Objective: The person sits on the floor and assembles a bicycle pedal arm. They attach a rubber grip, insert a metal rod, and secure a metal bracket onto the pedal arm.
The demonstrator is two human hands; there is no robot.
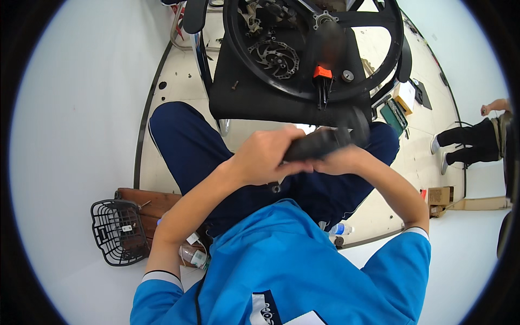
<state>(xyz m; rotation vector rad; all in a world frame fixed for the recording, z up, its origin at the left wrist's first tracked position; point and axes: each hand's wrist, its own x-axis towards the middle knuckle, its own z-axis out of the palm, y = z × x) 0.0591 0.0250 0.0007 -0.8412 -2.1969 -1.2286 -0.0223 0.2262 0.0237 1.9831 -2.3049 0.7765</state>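
Above my lap I hold a black tool (317,145), smeared by motion, that looks like a cordless drill. My left hand (269,153) wraps round its left part, thumb along the underside. Below that hand a small metal tip (275,188) sticks out. My right hand (341,160) closes on the tool's other side, beneath its wide right end; its fingers are partly hidden. Beyond both hands, a black spoked wheel (240,60) lies on a black chair seat (227,105). An orange-and-black tool (323,73) rests across the wheel's rim.
Inside the wheel lie a brake disc (275,58) and a small round metal part (348,76). A bolt (235,85) lies on the seat. A black wire basket (116,233) stands at left, a green case (394,117) on the right floor. Another person (476,143) stands far right.
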